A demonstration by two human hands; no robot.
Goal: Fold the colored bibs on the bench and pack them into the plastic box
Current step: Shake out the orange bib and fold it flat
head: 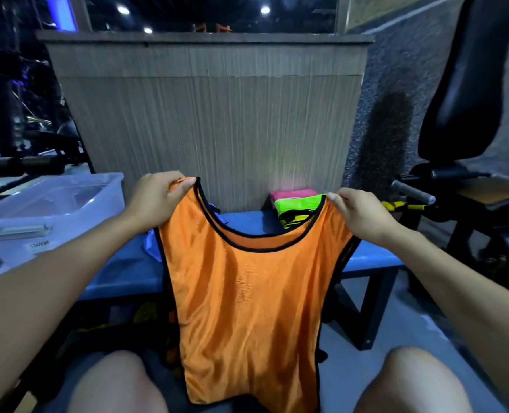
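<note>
An orange mesh bib (247,296) with black trim hangs in the air in front of the blue bench (122,272). My left hand (154,201) pinches its left shoulder strap and my right hand (360,216) pinches the right strap. The bib hangs flat down to between my knees. A clear plastic box (50,210) stands on the bench's left end, and nothing shows inside it. At the back of the bench lie a folded green bib (299,202) and a pink bib (292,193) behind it. A blue bib (151,244) peeks out behind the orange one.
A ribbed wooden panel (211,123) rises right behind the bench. Black gym equipment (468,93) with a padded seat stands at the right, and more machines at the far left. A yellow-and-black item (402,206) lies to the right of the bench. Dark and yellow cloth (145,315) lies under the bench.
</note>
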